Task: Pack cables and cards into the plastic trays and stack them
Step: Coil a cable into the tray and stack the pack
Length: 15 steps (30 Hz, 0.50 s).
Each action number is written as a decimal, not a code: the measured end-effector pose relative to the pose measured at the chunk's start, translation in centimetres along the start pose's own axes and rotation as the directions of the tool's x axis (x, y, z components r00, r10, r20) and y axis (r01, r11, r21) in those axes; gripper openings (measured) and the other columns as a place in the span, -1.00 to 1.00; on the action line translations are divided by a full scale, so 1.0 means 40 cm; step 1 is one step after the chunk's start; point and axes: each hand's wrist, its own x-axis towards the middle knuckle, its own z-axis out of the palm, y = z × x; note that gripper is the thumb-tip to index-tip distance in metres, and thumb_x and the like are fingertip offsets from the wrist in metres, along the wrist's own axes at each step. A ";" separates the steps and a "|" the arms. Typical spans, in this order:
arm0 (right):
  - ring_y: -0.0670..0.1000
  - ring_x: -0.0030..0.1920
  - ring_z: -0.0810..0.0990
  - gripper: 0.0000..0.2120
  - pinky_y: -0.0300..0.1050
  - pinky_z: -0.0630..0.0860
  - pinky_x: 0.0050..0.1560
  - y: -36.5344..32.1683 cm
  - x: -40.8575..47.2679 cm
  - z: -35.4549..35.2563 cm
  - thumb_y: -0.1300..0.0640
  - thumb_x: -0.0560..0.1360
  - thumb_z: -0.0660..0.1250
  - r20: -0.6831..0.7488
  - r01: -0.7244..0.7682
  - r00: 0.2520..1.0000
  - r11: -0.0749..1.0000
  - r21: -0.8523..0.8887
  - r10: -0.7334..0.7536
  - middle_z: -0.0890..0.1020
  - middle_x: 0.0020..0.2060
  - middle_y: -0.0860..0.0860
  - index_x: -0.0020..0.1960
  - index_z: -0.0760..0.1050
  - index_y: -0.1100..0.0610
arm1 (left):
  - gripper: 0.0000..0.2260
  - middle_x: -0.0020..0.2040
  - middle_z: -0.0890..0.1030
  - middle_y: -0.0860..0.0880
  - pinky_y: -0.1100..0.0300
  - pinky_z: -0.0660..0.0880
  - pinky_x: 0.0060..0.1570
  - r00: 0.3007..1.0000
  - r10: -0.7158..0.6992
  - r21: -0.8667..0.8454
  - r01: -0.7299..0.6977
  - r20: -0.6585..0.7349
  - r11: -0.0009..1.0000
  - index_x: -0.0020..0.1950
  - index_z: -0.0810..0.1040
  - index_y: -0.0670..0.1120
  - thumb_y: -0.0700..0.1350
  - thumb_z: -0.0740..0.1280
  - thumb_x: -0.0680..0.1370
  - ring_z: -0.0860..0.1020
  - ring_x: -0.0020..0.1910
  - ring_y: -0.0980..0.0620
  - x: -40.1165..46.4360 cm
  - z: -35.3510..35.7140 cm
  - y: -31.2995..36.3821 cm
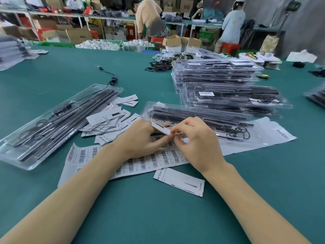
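Left hand (140,138) curled round a small white card (161,129), thumb and fingers pinching its lower edge. Right hand (195,138) meeting it from the other side, fingertips (173,132) pinched on the same card's near corner. Both held just above a barcode label sheet (140,162) lying flat on the green table (158,217); two rows of black barcodes printed there, text too small to read.

Just beyond the hands, one clear plastic tray (202,118) loaded with long black bars and a coiled black cable at its right end, resting partly on a second white sheet (274,134) with a barcode at its far corner. Near the right wrist, one loose card (179,182) lying alone, printed "Grow" along its short edge, the rest cut off.

To the left, a scattered heap of cards (112,118), too overlapped to count, each showing a thin black line and a small red mark. Touching that heap, a second filled tray (58,124) set diagonally.

Farther right, a tall stack of filled trays (221,85), count unclear through blur, a white label on one. One loose black USB cable (109,74) lying behind the left tray.

Three people (149,18) at benches in the background.
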 end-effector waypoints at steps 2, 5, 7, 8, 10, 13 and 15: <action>0.05 -0.13 0.56 -0.89 0.00 0.54 -0.21 0.000 0.007 0.001 0.28 0.45 0.48 -0.007 -0.009 1.000 1.000 -0.028 0.009 0.64 -0.20 -0.03 -0.09 0.69 0.10 | -0.78 -0.10 0.70 0.12 0.12 0.52 -0.14 1.000 0.012 -0.013 -0.013 -0.012 1.000 0.06 0.70 0.04 0.07 0.28 0.65 0.59 -0.20 0.14 -0.002 -0.001 0.003; 0.05 -0.14 0.58 -0.89 -0.05 0.53 -0.23 0.005 0.027 0.001 0.29 0.45 0.46 -0.043 -0.023 0.999 0.999 -0.049 0.021 0.63 -0.21 -0.02 -0.10 0.67 0.10 | -0.73 0.11 0.70 0.14 0.21 0.54 0.08 1.000 0.024 0.013 -0.023 -0.020 1.000 0.25 0.66 0.05 0.09 0.31 0.63 0.63 0.04 0.18 -0.003 -0.001 0.003; 0.08 -0.17 0.58 -0.90 -0.04 0.54 -0.27 0.008 0.039 0.004 0.31 0.45 0.44 -0.039 0.002 0.999 0.998 -0.069 -0.005 0.62 -0.21 0.00 -0.10 0.63 0.14 | -0.71 0.03 0.72 0.10 0.09 0.56 -0.02 1.000 -0.003 0.034 0.004 -0.003 0.999 0.23 0.68 0.02 0.10 0.31 0.62 0.65 -0.05 0.11 -0.002 -0.001 0.003; 0.09 -0.20 0.58 -0.90 -0.04 0.54 -0.29 0.010 0.043 0.008 0.32 0.44 0.44 -0.041 0.018 0.999 0.997 -0.081 -0.022 0.61 -0.21 0.02 -0.10 0.60 0.16 | -0.73 -0.01 0.72 0.09 0.07 0.55 -0.06 1.000 -0.008 0.046 0.008 0.004 0.999 0.21 0.68 0.00 0.08 0.31 0.62 0.65 -0.10 0.09 0.000 -0.001 0.003; 0.10 -0.25 0.54 -0.89 -0.05 0.51 -0.30 0.011 0.049 0.020 0.34 0.44 0.44 -0.056 0.042 0.997 0.993 -0.114 -0.048 0.58 -0.24 0.04 -0.13 0.56 0.18 | -0.77 -0.04 0.71 0.09 0.08 0.54 -0.08 1.000 -0.002 0.064 0.001 0.010 0.998 0.20 0.69 -0.02 -0.01 0.34 0.61 0.63 -0.12 0.09 0.004 -0.001 0.004; 0.10 -0.25 0.50 -0.90 -0.06 0.41 -0.29 0.017 0.058 0.034 0.28 0.46 0.44 -0.090 0.086 0.990 0.966 -0.243 -0.111 0.55 -0.28 0.03 -0.17 0.54 0.15 | -0.80 -0.04 0.70 0.08 0.09 0.52 -0.04 1.000 0.015 0.100 -0.017 0.023 0.995 0.18 0.69 -0.07 -0.17 0.34 0.60 0.60 -0.10 0.09 0.010 -0.005 0.003; 0.11 -0.27 0.49 -0.89 -0.05 0.40 -0.33 0.025 0.061 0.036 0.26 0.48 0.43 -0.127 0.124 0.978 0.956 -0.267 -0.163 0.54 -0.30 0.03 -0.19 0.54 0.15 | -0.76 0.07 0.70 0.09 0.07 0.52 0.04 0.999 -0.011 0.143 0.004 0.048 0.990 0.24 0.67 -0.03 -0.15 0.32 0.62 0.62 0.02 0.06 0.013 -0.009 0.004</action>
